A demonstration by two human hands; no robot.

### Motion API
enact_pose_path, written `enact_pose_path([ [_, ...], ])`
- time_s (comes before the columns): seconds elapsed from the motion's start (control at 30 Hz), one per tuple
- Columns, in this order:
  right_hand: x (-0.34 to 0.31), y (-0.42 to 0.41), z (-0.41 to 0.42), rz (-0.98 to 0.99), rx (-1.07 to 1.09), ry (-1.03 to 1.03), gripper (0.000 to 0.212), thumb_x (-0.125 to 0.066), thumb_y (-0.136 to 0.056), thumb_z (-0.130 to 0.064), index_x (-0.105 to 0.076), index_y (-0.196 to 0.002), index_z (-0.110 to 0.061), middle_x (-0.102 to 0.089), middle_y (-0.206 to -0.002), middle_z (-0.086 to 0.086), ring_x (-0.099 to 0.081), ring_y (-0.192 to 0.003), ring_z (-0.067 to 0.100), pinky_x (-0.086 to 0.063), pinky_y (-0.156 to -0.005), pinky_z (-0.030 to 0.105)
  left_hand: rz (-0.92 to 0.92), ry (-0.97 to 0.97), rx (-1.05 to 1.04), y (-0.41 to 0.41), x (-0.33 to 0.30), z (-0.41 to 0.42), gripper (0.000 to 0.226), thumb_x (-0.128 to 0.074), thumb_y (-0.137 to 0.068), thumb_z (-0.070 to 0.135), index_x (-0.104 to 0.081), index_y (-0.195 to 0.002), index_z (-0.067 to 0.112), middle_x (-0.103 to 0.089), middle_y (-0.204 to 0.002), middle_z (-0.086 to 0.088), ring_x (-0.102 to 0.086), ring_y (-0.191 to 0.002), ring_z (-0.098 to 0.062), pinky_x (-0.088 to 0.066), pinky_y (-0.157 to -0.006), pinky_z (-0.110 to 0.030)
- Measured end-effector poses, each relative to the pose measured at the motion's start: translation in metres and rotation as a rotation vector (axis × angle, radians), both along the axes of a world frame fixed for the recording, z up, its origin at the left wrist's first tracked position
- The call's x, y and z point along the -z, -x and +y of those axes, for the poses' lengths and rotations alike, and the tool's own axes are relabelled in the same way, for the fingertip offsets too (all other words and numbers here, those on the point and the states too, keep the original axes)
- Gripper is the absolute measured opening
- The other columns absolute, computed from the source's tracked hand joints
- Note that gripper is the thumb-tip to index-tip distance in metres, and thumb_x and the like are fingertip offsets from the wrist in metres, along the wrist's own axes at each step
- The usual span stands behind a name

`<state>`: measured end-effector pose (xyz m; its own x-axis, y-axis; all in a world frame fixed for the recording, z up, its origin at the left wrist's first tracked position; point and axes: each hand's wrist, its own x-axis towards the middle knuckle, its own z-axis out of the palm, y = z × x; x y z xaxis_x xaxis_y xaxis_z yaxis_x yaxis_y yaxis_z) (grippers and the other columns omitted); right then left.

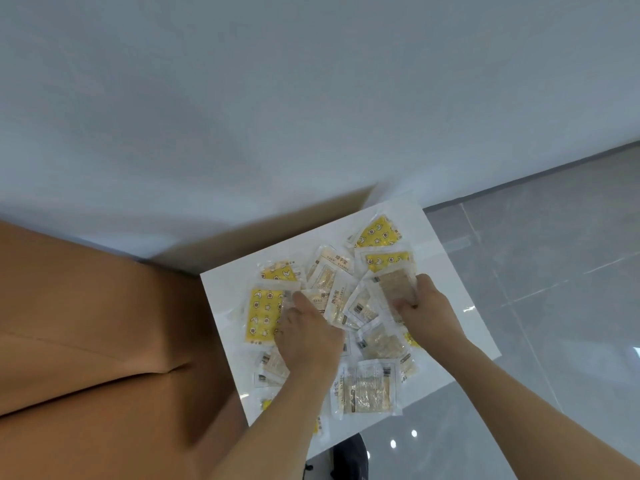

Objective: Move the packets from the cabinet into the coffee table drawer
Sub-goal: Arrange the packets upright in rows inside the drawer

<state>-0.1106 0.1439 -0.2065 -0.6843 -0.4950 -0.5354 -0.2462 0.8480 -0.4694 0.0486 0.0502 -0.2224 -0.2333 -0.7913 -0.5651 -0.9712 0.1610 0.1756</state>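
**Two hands in a spread of packets on a white surface**

Nearest us, two bare forearms reach in from the bottom edge. Betw. them, low down, a dark object (349, 452) sits on the grey tiled floor (554, 271); too blurred to identify.

Next, the packets (367, 389) lie scattered and overlapping on a flat white surface (225, 289); we can't tell if it's the drawer or a shelf. Some are clear w/ pale contents, others yellow w/ star and moon prints, e.g. a yellow packet (261, 315) at left.

Our left hand (308, 337) rests palm-down on the pile, fingers fairly straight, tips touching a clear packet just beside the yellow one. Our right hand (427, 310) pinches a clear packet w/ brownish contents (396, 284), fingers curled round its edge.

Left of the surface, a tan-orange panel (86, 341). Farthest, a white wall (277, 98) fills the upper view.
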Motion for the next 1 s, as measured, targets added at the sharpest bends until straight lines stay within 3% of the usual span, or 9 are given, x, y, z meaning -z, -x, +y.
enact_pose_path([
  [0.07,-0.005,0.005,0.011,-0.04,0.133,0.071,0.012,-0.057,-0.093,-0.021,-0.046,-0.098,-0.02,-0.062,-0.085,-0.001,-0.062,-0.071,0.018,-0.048,-0.05,0.029,0.035,-0.008,-0.046,0.004,0.002,0.006,0.08,-0.071,-0.082,0.035,-0.021,-0.14,0.01,-0.06,-0.115,-0.007,-0.06,-0.108,-0.028,-0.051,-0.091,-0.039],
  [0.17,-0.013,0.013,0.026,-0.114,0.303,0.098,0.017,-0.06,-0.092,-0.019,-0.052,-0.107,-0.018,-0.065,-0.097,-0.002,-0.064,-0.085,0.017,-0.053,-0.063,0.031,0.274,-0.252,-0.303,0.0,0.001,0.002,0.044,-0.065,-0.084,0.016,-0.042,-0.122,0.014,-0.063,-0.09,0.006,-0.064,-0.077,-0.016,-0.053,-0.062,-0.033],
  [0.3,-0.022,0.009,0.026,-0.25,0.417,0.087,0.016,-0.059,-0.092,-0.014,-0.054,-0.107,-0.017,-0.065,-0.101,0.002,-0.064,-0.087,0.019,-0.052,-0.063,0.032,0.446,-0.444,-0.484,-0.033,-0.011,-0.022,0.016,-0.071,-0.082,0.018,-0.072,-0.098,0.018,-0.072,-0.085,0.005,-0.066,-0.078,-0.013,-0.055,-0.068,-0.031],
  [0.4,-0.026,-0.009,0.014,-0.373,0.357,0.064,0.013,-0.056,-0.094,-0.014,-0.052,-0.103,-0.022,-0.065,-0.103,0.003,-0.064,-0.088,0.019,-0.055,-0.068,0.034,0.486,-0.402,-0.59,-0.062,-0.014,-0.055,0.018,-0.074,-0.083,0.026,-0.072,-0.101,0.023,-0.072,-0.101,0.0,-0.066,-0.099,-0.021,-0.055,-0.085,-0.039],
  [0.5,-0.021,-0.027,0.004,-0.422,0.211,0.006,0.01,-0.053,-0.094,-0.014,-0.051,-0.102,-0.019,-0.063,-0.104,0.013,-0.059,-0.083,0.02,-0.05,-0.068,0.035,0.195,-0.185,-0.421,-0.072,-0.005,-0.077,0.031,-0.068,-0.084,0.038,-0.069,-0.11,0.022,-0.057,-0.12,-0.008,-0.049,-0.113,-0.028,-0.046,-0.093,-0.039],
  [0.63,0.0,-0.041,0.002,-0.184,0.0,-0.259,0.029,-0.049,-0.092,-0.017,-0.048,-0.117,-0.004,-0.042,-0.125,0.014,-0.046,-0.109,0.033,-0.046,-0.093,0.046,0.041,-0.152,-0.288,-0.062,0.003,-0.072,0.053,-0.068,-0.08,0.043,-0.051,-0.122,0.016,-0.036,-0.13,-0.009,-0.033,-0.116,-0.029,-0.04,-0.084,-0.037],
  [0.77,0.012,-0.053,0.008,-0.015,-0.074,-0.474,0.04,-0.049,-0.092,-0.031,-0.042,-0.126,-0.012,-0.029,-0.131,0.011,-0.038,-0.116,0.034,-0.039,-0.099,0.045,0.118,0.014,-0.251,-0.06,0.007,-0.055,0.063,-0.073,-0.074,0.035,-0.04,-0.122,0.011,-0.044,-0.124,-0.011,-0.042,-0.114,-0.032,-0.042,-0.091,-0.041],
  [0.9,0.016,-0.056,0.011,0.03,-0.07,-0.543,0.039,-0.05,-0.09,-0.035,-0.042,-0.122,-0.014,-0.035,-0.118,0.009,-0.049,-0.107,0.032,-0.039,-0.093,0.043,0.326,-0.054,-0.353,-0.062,0.006,-0.053,0.068,-0.078,-0.075,0.023,-0.033,-0.126,0.016,-0.055,-0.114,-0.005,-0.059,-0.097,-0.028,-0.053,-0.077,-0.044],
  [1.0,0.013,-0.053,0.01,-0.017,-0.042,-0.549,0.038,-0.05,-0.087,-0.033,-0.045,-0.12,-0.015,-0.049,-0.113,0.009,-0.054,-0.106,0.031,-0.039,-0.092,0.042,0.356,-0.156,-0.351,-0.067,0.002,-0.06,0.031,-0.072,-0.083,0.025,-0.053,-0.107,0.02,-0.065,-0.103,0.001,-0.063,-0.078,-0.013,-0.046,-0.054,-0.028],
])
